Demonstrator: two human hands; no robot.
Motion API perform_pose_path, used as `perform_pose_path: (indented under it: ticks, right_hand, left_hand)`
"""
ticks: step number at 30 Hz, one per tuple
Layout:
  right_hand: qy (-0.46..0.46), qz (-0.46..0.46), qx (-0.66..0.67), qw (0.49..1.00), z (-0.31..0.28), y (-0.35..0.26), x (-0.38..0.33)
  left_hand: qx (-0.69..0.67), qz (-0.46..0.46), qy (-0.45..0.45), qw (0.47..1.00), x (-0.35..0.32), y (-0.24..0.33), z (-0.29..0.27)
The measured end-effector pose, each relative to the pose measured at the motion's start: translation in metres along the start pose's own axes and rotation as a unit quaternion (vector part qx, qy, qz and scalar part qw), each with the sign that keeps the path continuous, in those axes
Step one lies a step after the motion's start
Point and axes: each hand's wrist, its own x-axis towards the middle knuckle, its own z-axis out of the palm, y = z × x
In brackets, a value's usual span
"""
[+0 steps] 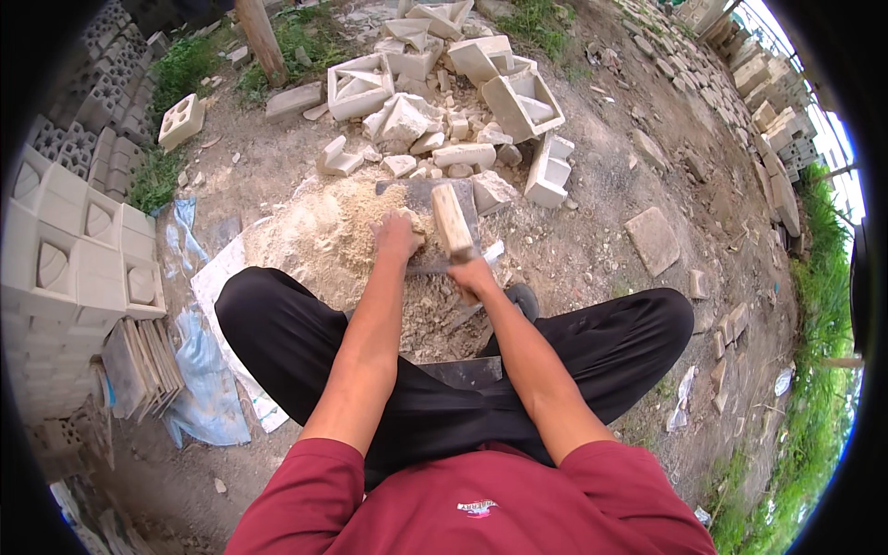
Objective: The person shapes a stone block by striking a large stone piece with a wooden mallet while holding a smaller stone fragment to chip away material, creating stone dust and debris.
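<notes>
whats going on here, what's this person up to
A person sits on the ground, legs spread, over a dark flat slab. The right hand grips a wooden mallet raised above it. The left hand rests on pale crushed rubble beside the slab. Broken white blocks lie heaped beyond.

The person wears a dark red short-sleeved shirt (472, 504) with a small white and dark printed mark on the chest, and loose black trousers (277, 310) covering both legs. The 2 forearms are bare from the sleeve hems down, and the left hand (396, 236) and right hand (474, 276) are bare too, with no gloves. A dark shoe (524, 298) shows beside the right wrist.
</notes>
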Motion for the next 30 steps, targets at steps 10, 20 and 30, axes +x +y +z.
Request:
perform_pose_path:
  ticks: [10,20,30]
  right_hand:
    - [-0.153,0.09,0.161,0.971,-0.029,-0.047,-0.006]
    - [-0.065,0.079,0.098,0.99,-0.033,-0.029,-0.009]
    - [-0.081,0.062,0.112,0.988,-0.031,-0.035,-0.016]
  left_hand:
    - [0.106,0.035,-0.077,0.991,-0.005,-0.036,-0.005]
    - [-0.015,-0.023,0.019,0.999,-0.014,-0.008,-0.009]
    - [0.007,0.075,-0.029,0.997,0.016,-0.057,0.027]
